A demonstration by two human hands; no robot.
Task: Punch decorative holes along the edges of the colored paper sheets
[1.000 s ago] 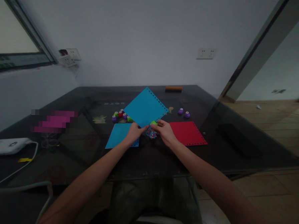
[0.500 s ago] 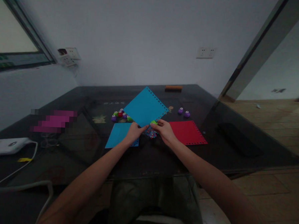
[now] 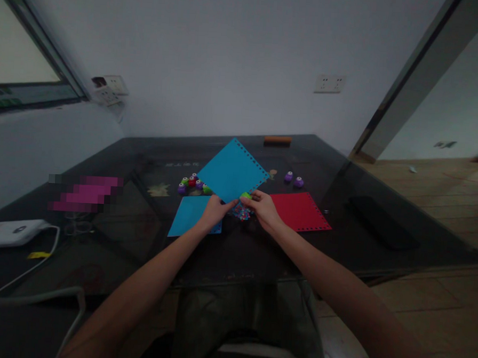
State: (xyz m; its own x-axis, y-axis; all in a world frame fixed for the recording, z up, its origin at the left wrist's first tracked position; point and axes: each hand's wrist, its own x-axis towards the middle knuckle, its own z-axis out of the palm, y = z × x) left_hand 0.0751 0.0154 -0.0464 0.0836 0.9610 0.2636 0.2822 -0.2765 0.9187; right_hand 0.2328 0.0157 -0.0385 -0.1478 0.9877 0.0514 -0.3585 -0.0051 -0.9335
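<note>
My left hand (image 3: 214,211) is closed on the lower corner of a blue paper sheet (image 3: 233,169), which is held up and turned cornerwise. A row of punched holes runs along its upper right edge. In the fingers of my right hand (image 3: 265,207) is a small green craft punch (image 3: 245,196), set at the sheet's lower corner. Beneath the hands lies a heap of coloured paper bits (image 3: 242,213). Another blue sheet (image 3: 187,213) rests under my left wrist, and a red sheet (image 3: 299,211) with punched edges lies by my right hand.
Several coloured punches (image 3: 191,182) sit behind the left sheet, with purple punches (image 3: 289,177) to the right. A brown roll (image 3: 277,141) is at the back. On the dark table (image 3: 130,269) are also a black case (image 3: 381,221) and a white device with a cable (image 3: 14,232).
</note>
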